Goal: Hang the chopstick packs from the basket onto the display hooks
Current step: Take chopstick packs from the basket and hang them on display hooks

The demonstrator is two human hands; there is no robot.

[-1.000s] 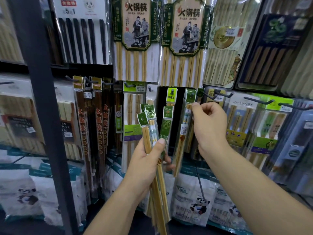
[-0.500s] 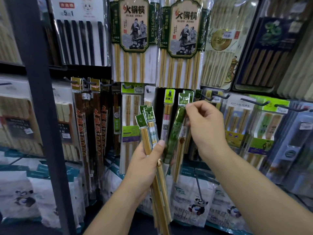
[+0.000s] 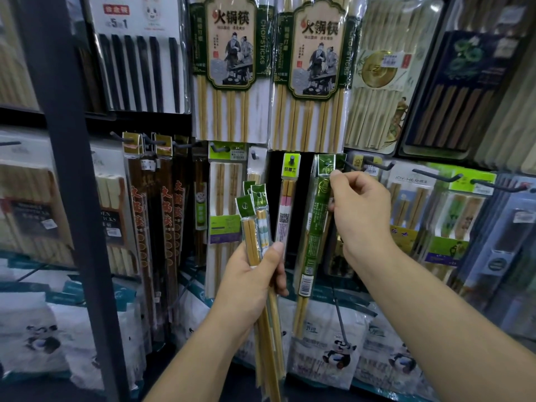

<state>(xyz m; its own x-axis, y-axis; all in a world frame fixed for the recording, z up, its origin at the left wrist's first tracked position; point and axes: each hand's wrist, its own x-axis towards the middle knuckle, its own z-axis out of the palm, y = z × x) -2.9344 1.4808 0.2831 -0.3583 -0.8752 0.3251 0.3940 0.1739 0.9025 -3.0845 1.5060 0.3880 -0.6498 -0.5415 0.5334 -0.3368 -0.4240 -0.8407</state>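
Here, in the head view, your left hand (image 3: 249, 282) has fingers and thumb wrapped round a bundle of packs (image 3: 256, 224). They are slim clear sleeves with pale bamboo sticks inside and small dark-green header cards with punched holes. One pair in it carries white and teal bands. The bundle stands nearly upright in front of the shelf, its lower ends running down past your wrist.

Your right hand (image 3: 359, 210) pinches the green pack (image 3: 317, 216) between thumb and forefinger just under its header card, the other fingers curled in. That pack is a long glossy green sleeve with fine print, a white barcode label low down and bare bamboo tips below. Its header is up at the hook row, beside the black wire hooks (image 3: 435, 177). Whether the hole is fully on a hook, you cannot tell from here.

Just left of it hangs a narrow pack (image 3: 290, 195) with a yellow-green header, a pink band and a QR code. Above, two large packs (image 3: 232, 53) read "火锅筷" and "CHOPSTICKS" on dark-green labels showing two robed figures, with long pale sticks beneath. At top left, a pack of black sticks (image 3: 139, 68) shows "5" and "1". To the right, a white card reads "JOY·HER" (image 3: 406, 179). Dark brown packs (image 3: 150, 213) with orange characters hang left, past a black upright post (image 3: 72, 198). Low down sit white bags printed with pandas (image 3: 333, 349).
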